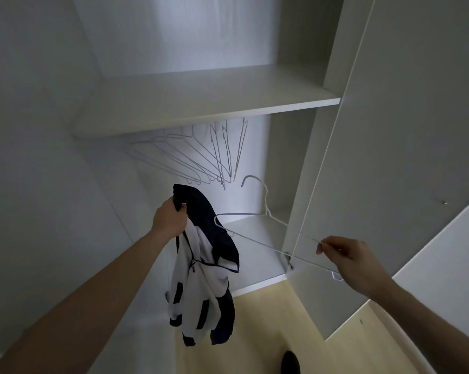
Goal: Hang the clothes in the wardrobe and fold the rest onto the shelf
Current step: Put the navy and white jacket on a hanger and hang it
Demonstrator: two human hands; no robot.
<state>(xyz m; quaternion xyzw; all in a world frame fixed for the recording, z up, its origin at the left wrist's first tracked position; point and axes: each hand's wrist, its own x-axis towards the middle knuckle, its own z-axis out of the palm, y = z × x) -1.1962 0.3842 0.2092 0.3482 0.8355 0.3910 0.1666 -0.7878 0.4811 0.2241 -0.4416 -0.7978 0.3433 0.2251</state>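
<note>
**Jacket in one hand, wire hanger in the other, at the open wardrobe**

While the left hand (171, 218) grips a navy-and-white jacket (201, 268) by its dark collar, fingers curled round the fabric, the rest of the garment hangs limp below that hand, zip and striped sleeves dangling above the pale wooden floor (268, 327). To its right, the right hand (349, 259) pinches one end of a thin wire hanger (265, 211) between thumb and fingertips; the hanger lies tilted, its hook pointing up and its far end just beside the jacket, whether touching it I cannot tell. Above and beyond both hands, a row of empty hangers (201, 155) hangs under a white shelf (201, 103). Beside the right hand stands the open wardrobe door (390, 130).
</note>
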